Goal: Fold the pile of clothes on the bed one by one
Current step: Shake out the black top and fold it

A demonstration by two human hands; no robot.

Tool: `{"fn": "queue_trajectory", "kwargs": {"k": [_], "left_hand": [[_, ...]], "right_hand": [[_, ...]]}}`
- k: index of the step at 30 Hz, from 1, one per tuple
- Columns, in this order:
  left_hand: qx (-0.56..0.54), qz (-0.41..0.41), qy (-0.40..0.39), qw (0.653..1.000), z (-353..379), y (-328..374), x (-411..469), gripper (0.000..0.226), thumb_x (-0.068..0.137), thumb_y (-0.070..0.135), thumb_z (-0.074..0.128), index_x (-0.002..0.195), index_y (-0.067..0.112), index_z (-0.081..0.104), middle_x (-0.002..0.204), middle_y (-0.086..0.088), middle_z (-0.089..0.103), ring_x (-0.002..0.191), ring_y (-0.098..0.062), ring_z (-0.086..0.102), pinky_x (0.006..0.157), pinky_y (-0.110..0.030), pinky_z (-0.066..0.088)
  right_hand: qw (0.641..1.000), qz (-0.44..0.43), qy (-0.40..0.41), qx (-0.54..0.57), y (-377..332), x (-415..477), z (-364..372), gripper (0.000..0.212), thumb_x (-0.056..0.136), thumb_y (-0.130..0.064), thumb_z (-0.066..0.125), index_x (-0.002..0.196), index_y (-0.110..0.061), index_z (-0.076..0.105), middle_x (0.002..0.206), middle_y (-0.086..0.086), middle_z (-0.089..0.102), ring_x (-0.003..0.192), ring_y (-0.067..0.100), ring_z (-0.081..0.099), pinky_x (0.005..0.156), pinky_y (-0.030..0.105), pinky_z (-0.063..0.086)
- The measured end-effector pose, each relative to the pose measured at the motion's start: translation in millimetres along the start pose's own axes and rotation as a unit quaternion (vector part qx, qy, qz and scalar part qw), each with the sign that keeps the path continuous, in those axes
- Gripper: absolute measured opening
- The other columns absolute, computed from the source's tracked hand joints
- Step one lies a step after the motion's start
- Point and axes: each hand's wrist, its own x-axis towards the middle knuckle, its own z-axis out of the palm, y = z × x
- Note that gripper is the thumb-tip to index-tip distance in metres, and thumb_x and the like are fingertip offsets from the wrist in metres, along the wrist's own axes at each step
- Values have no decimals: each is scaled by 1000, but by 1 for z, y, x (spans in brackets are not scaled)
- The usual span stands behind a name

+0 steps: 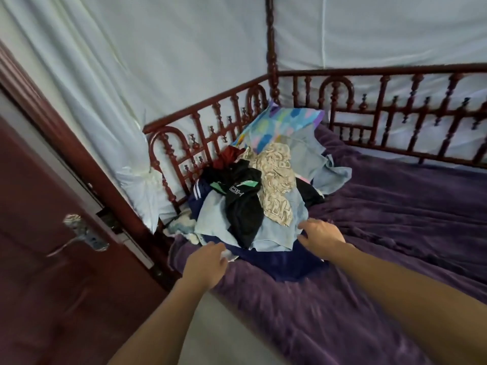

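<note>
A pile of clothes [258, 196] lies in the far left corner of a bed covered by a purple blanket [382, 233]. On top are a black garment with white letters [242, 204], a beige patterned piece [276, 185] and light blue cloth [274, 233]. A dark navy garment [279, 262] spreads out at the pile's near edge. My left hand [205, 264] reaches the pile's near left edge, fingers at a white bit of cloth; its grip is hidden. My right hand [321, 235] rests at the near right edge, fingers curled at the navy garment.
A colourful pillow [279, 125] leans in the corner behind the pile. Dark red wooden rails [395, 111] run along the bed's back and left sides, with white netting behind. A brown door [52, 259] with a metal handle stands at the left.
</note>
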Motion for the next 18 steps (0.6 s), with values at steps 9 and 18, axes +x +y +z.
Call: {"fn": "queue_trajectory", "kwargs": {"k": [9,18], "left_hand": [[-28,34,-12,999,-16,-149,128,30,97,31,44,123,19,52,117,-2,57,110,-23,54,90,-36,45],[-7,98,-91,991,11,-198,257,34,97,32,44,128,19,52,121,-3,57,109,-22,56,87,-33,43]], "right_hand": [[998,68,-14,10,-97,144,50,36,95,-35,48,128,-23,53,130,2,57,115,24,56,86,33,44],[986,130,-88,56,-132,227,121,41,94,-40,48,132,-25,50,128,0,55,110,22,58,83,33,47]]}}
